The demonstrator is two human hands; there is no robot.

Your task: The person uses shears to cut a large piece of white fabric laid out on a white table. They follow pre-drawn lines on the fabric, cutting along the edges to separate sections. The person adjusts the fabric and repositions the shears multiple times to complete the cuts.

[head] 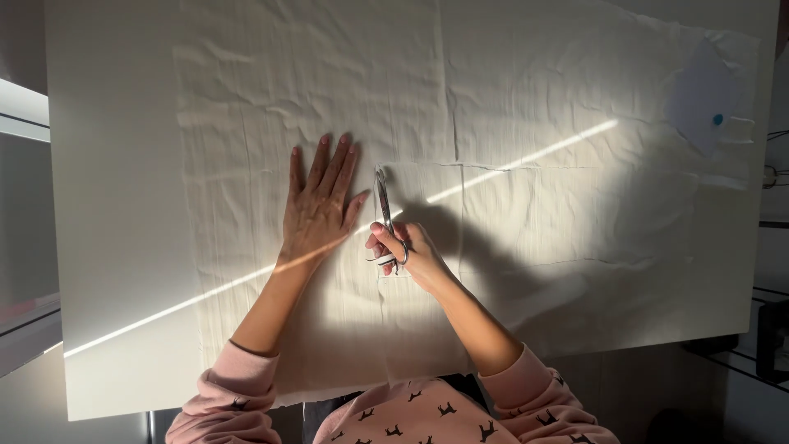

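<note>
**Scissors cutting into cream cloth on a white table**

The right hand [411, 251] is gripping a pair of metal scissors [385, 215], its fingers closed through the handles, and the blades are pointing away from the person into a large sheet of cream cloth [526, 107]. The scissors are sitting at the end of a slit running up from the near edge of the cloth. Just to the left of the scissors, the left hand [316, 210] is lying flat on the cloth, fingers spread and pressing down, holding nothing. The cloth is covering most of a white table [107, 205], creased and crossed by a slanting strip of sunlight. Far to the right of the scissors, near the far corner of the cloth, a small square of white paper [699, 94] is resting with a blue pin [717, 119] in it. No containers are showing.
</note>
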